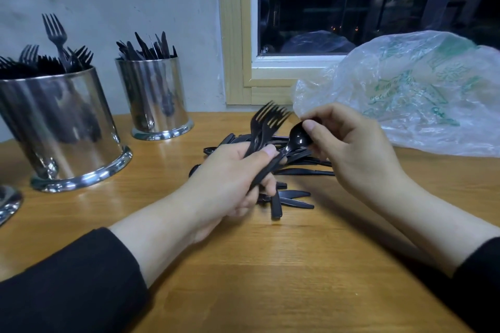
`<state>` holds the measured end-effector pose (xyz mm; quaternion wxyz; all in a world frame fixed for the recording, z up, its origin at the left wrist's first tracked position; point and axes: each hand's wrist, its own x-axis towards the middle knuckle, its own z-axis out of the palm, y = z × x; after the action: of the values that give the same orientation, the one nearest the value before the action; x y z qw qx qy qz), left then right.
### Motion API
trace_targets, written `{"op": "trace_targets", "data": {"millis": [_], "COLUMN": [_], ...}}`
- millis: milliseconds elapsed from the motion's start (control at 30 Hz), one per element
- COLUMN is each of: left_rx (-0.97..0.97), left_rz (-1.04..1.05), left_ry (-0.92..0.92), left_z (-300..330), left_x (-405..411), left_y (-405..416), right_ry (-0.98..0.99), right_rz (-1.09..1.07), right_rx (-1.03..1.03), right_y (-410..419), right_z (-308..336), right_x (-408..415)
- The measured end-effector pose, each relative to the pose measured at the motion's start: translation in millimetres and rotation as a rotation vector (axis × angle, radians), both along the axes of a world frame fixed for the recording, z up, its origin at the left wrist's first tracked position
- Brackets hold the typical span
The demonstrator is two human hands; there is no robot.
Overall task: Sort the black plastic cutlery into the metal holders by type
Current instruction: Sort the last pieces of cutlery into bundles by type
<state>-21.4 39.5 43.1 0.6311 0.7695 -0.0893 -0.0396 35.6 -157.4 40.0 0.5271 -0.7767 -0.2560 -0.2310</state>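
Here's the left hand (pixel 232 178), fingers curled tight round a small bunch of black plastic forks (pixel 266 127), tines fanned upward, handles poking out below the fist. Over to the right hand (pixel 349 149): thumb and fingertips pinching the bowl of a black plastic spoon (pixel 297 138), and the spoon's handle slants down to the left hand's thumb; whether the left hand grips it too, I cannot tell. Both hands hover just above the loose pile of black cutlery (pixel 292 170) lying on the wooden table (pixel 270 265), knives showing plainly at the near edge of the heap, the rest a tangle I can't sort out by eye.

Off to the left, the big metal holder (pixel 62 127) stands upright, crammed with forks, one sticking up tall above the others. Behind it and a little to its right, near the wall, a smaller metal holder (pixel 155 97) packed with knives, blades up. At the far left edge, just the shiny base rim of a third metal holder (pixel 8 204) peeks in; its contents are out of sight.

A crumpled clear plastic bag (pixel 411 89) with green print sits on the table at the right, under the dark window (pixel 351 3), just beyond the right hand. Black sleeves (pixel 67 284) on both forearms
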Motion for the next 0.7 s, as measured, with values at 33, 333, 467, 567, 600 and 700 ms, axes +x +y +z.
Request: {"op": "trace_targets", "data": {"millis": [33, 333, 467, 567, 600, 700], "left_rx": [0.015, 0.173, 0.139, 0.09, 0.092, 0.114], "left_rz": [0.02, 0.332, 0.461, 0.478, 0.466, 0.425], "left_ry": [-0.031, -0.286, -0.302, -0.28, -0.284, -0.308], "left_z": [1.7, 13.3, 6.6, 7.2, 6.8, 4.7], "left_x": [0.8, 18.6, 26.1, 27.1, 26.6, 24.2], "left_y": [1.9, 66.2, 87.0, 83.1, 80.6, 73.5], "right_ry": [-0.005, -0.03, -0.072, -0.052, -0.046, -0.028], "right_rz": [-0.001, -0.055, 0.03, 0.058, 0.058, 0.066], "right_rx": [0.022, -0.174, -0.629, -0.755, -0.783, -0.826], "right_y": [1.3, 26.2, 46.6, 56.4, 58.9, 65.1], "right_z": [1.1, -3.8, -10.1, -11.4, -11.8, -13.1], "right_x": [-0.9, -3.8, -4.5, -5.1, -5.3, -5.9]}}
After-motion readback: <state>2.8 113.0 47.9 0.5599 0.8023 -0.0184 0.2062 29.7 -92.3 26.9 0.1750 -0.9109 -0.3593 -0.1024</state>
